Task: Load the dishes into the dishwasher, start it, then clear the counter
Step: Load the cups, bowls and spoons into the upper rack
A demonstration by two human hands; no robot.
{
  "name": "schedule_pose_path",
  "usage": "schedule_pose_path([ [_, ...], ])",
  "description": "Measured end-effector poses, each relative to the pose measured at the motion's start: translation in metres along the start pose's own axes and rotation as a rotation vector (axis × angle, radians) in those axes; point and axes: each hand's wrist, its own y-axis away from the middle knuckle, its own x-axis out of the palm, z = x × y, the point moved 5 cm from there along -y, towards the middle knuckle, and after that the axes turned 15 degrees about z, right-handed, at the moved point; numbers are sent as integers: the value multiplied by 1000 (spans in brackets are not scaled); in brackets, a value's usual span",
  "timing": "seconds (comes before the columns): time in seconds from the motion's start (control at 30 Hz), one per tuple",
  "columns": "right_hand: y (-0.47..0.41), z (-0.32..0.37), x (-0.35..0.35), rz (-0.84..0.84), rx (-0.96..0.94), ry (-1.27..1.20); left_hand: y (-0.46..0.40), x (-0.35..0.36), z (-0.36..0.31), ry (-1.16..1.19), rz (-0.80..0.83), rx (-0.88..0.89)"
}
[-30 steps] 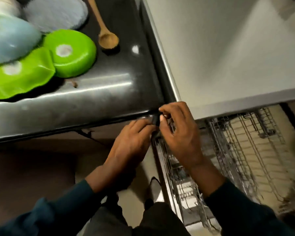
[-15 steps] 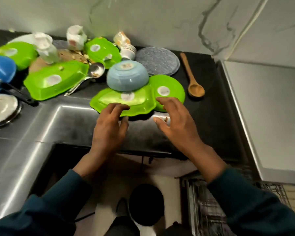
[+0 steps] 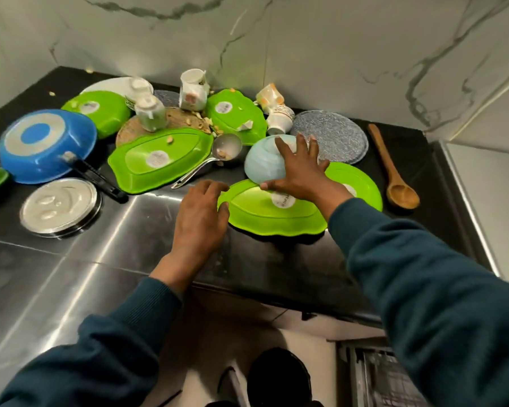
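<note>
Dirty dishes lie upside down on the dark counter (image 3: 276, 265). My right hand (image 3: 299, 171) spreads over an overturned light-blue bowl (image 3: 260, 164), thumb at its lower rim, gripping it. The bowl rests on a scalloped green dish (image 3: 265, 215) near the counter's front. My left hand (image 3: 199, 218) sits at that dish's left edge, thumb touching the rim, fingers loosely curled and holding nothing. A round green plate (image 3: 363, 183) lies partly under the dish and my right wrist. A corner of the pulled-out dishwasher rack (image 3: 379, 380) shows at the bottom right.
Behind are a larger green dish (image 3: 159, 157), a steel ladle (image 3: 227, 148), a grey glass plate (image 3: 338, 133), several cups (image 3: 193, 89) with food scraps, and more green plates. A blue pan (image 3: 44, 145) and steel lid (image 3: 59, 205) sit left, a wooden spoon (image 3: 394, 177) right.
My view swung up from the dishwasher rack to the counter. Both hands left the rack's corner; the right hand reached forward onto the blue bowl, the left moved to the green dish's edge.
</note>
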Motion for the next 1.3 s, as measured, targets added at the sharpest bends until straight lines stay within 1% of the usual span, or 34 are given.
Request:
schedule_pose_path([
  [0.07, -5, -4, 4, 33, 11, -53, -3, 1, 2, 10, 8, 10],
  [0.2, -10, -6, 3, -11, -13, -100, -8, 3, 5, 26, 9, 15],
  [0.3, -13, -5, 3, -4, 15, -163, -14, 6, 7, 40, 15, 19],
  [0.4, -15, -6, 2, -4, 48, -114, -19, 10, 5, 36, 28, 24],
  [0.53, -10, -10, 2, -64, 34, -88, -22, 15, -1, 27, 39, 33],
  [0.7, 17, -8, -9, -211, -66, -102, -27, 23, -14, -14, 52, 41],
  [0.87, 64, -26, -21, -362, -95, -176, -28, 32, -41, -31, 74, 107],
  [1.1, 154, -88, -17, -493, -4, -226, -18, 43, -108, 56, 98, 243],
  [1.17, 187, -113, -12, -533, 65, -235, -7, 53, -133, 51, 139, 307],
  [1.3, 262, -161, 4, -617, 151, -251, 23, 89, -194, 113, 303, 439],
])
